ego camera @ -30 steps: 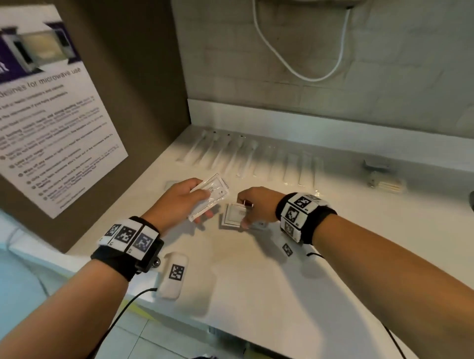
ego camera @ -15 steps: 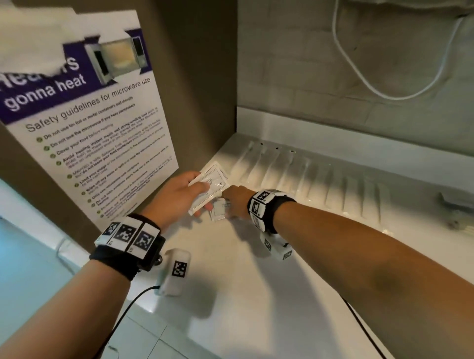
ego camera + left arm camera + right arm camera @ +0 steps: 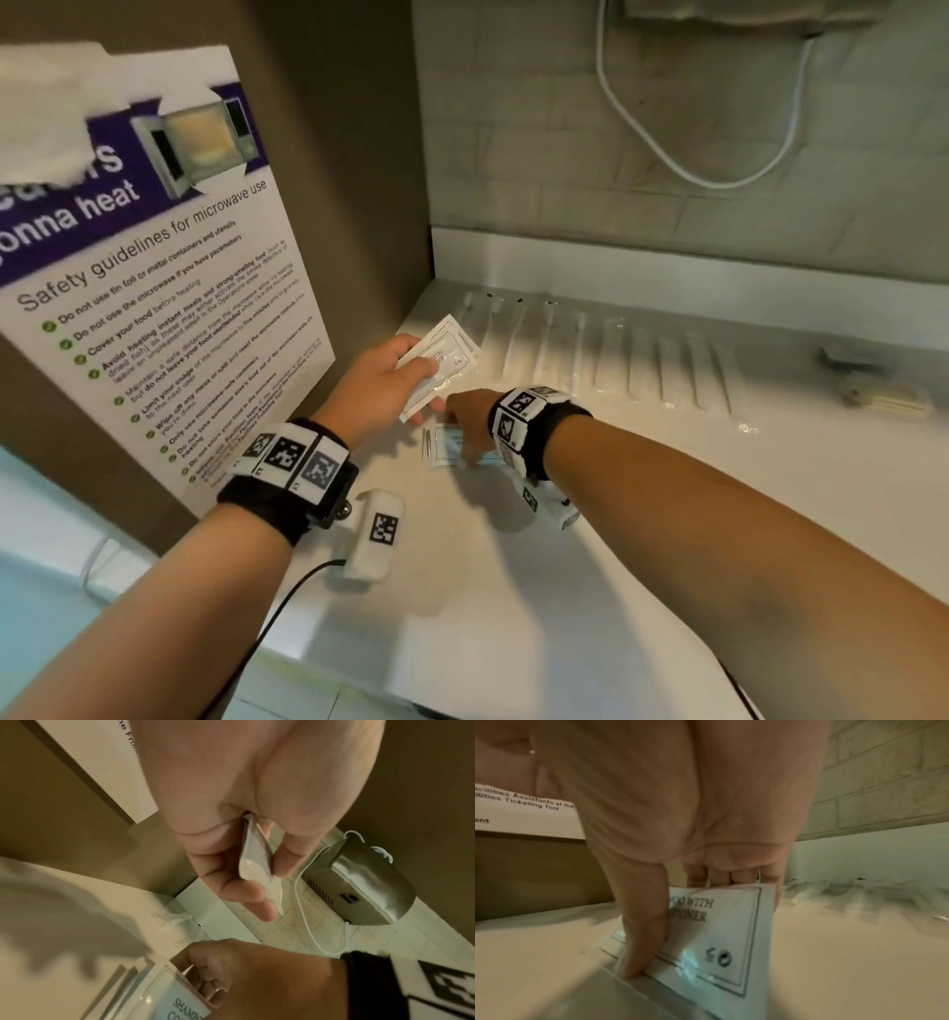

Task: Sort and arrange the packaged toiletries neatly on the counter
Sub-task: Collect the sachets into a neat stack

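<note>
Two packets going at once: my left hand (image 3: 377,383) is pinching a small stack of sachets (image 3: 440,362) above the tabletop (image 3: 642,539), while my right hand (image 3: 470,419) is clamping thumb and fingers (image 3: 639,923) on a shampoo sachet (image 3: 718,943) lying there, probably adding it to the stack.

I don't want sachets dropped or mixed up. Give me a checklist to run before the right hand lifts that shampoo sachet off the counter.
1. Right hand has the shampoo sachet pinched, thumb on its face, fingers behind: ok.
2. Sachet lifted off the counter: not ok, its lower edge rests on it.
3. Only one sachet pinched: cannot tell; more edges show beneath it.
4. Left hand grips its held sachets firmly: ok.
5. Held sachets are the same kind: cannot tell, print too small.
6. Row of long packets apart from both hands: ok.
</note>
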A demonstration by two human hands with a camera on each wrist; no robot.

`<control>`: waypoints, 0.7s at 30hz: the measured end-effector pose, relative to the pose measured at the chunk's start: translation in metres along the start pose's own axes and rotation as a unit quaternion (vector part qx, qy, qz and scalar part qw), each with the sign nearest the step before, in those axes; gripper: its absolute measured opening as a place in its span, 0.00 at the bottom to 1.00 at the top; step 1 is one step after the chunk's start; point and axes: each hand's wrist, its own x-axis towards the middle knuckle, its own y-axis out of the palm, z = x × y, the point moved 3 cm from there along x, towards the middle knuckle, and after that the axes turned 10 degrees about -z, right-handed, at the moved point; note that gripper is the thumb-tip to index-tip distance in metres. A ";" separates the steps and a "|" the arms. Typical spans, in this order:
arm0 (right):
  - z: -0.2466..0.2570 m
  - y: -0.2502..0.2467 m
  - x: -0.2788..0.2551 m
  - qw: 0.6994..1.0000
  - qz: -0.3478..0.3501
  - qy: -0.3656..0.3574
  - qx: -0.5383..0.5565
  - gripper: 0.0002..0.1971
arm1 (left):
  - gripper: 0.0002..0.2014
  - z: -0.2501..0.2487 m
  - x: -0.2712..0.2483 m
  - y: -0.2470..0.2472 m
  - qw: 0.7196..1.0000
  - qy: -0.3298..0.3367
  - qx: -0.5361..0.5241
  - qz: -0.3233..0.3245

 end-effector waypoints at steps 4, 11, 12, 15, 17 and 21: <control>-0.008 0.011 -0.010 1.000 -0.005 -0.002 -0.027 0.27 | 0.08 0.007 -0.001 0.001 1.000 -0.012 -0.011 -0.001; -0.025 0.008 -0.052 0.995 -0.070 0.014 0.072 0.22 | 0.07 0.014 0.000 0.014 0.999 0.018 0.018 0.033; -0.027 0.007 -0.059 0.994 -0.073 0.021 0.082 0.23 | 0.07 0.015 0.001 0.018 0.999 0.023 0.022 0.039; -0.036 0.001 -0.081 0.992 -0.077 0.027 0.095 0.24 | 0.07 0.018 0.003 0.033 0.997 0.032 0.046 0.057; -0.044 -0.003 -0.096 0.991 -0.082 0.031 0.102 0.23 | 0.08 0.021 0.001 0.045 0.995 0.028 0.069 0.072; -0.064 -0.009 -0.120 0.988 -0.087 0.047 0.120 0.23 | 0.07 0.026 -0.008 0.076 0.989 0.002 0.059 0.135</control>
